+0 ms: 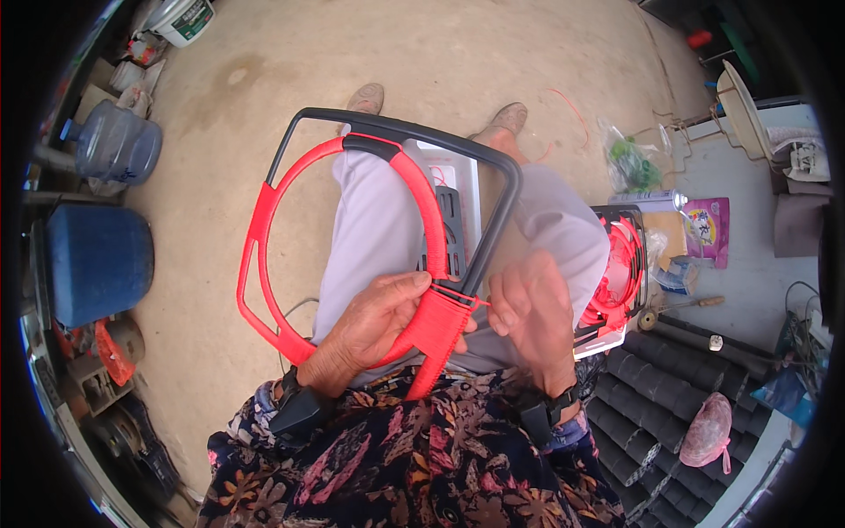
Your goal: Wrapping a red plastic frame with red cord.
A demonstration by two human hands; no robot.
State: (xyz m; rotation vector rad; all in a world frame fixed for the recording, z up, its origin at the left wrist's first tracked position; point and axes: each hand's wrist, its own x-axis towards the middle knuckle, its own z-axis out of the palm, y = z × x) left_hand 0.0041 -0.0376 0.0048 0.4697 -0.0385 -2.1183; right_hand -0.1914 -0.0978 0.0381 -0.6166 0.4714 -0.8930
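Note:
Across my lap lies a black frame (506,207) with a rounded outer edge and an inner ring (268,255), largely wrapped in red cord. My left hand (387,317) is closed around the ring's near right part, its thumb on top by the edge of a wide, tightly wound red band (436,330). From that band a short length of red cord (475,303) runs to my right hand (532,304). Motion blurs my right hand; its fingers are curled and look pinched on the cord. Black shows bare on the frame's far and right sides.
Between my legs stands a white container (466,167) with a black slotted part. At right are a crate of red-wrapped pieces (620,264), a spray can (656,201), stacked dark rolls (651,387) and a pink bag (707,429). Left are a water jug (119,145) and blue container (99,264).

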